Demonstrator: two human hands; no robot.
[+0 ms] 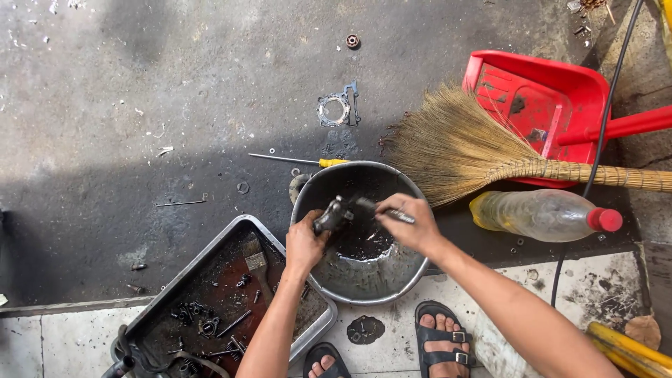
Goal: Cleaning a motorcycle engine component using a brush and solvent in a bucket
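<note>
**Both hands worked a greasy part over the bowl**

My left hand (305, 241) was clenched around a small dark metal part (332, 215), the fingers wrapped about its lower end so the upper end stuck out above the knuckles, tilted toward my other hand. My right hand (411, 222) gripped a brush (383, 211) by its handle, fingers curled over it and the thumb pressed along the side; the bristle end met the part just where it cleared my left fingers. Part and brush were both held above the bowl (392, 283), a round metal basin with a pool of dark liquid at the bottom, and neither touched its rim.

Left of the bowl, touching it, a metal tray (210, 246) held an old paintbrush (255, 260) and a scatter of bolts (210, 327) and small fittings in oily grime. Beyond the bowl on the concrete lay a yellow-handled screwdriver (301, 160) and, further off, a gasket (339, 108). To the right sat a straw broom (483, 157) across a red dustpan (542, 94), with a plastic bottle (539, 214) on its side just below them. My sandalled feet (442, 337) stood on the tiles under the bowl.
</note>
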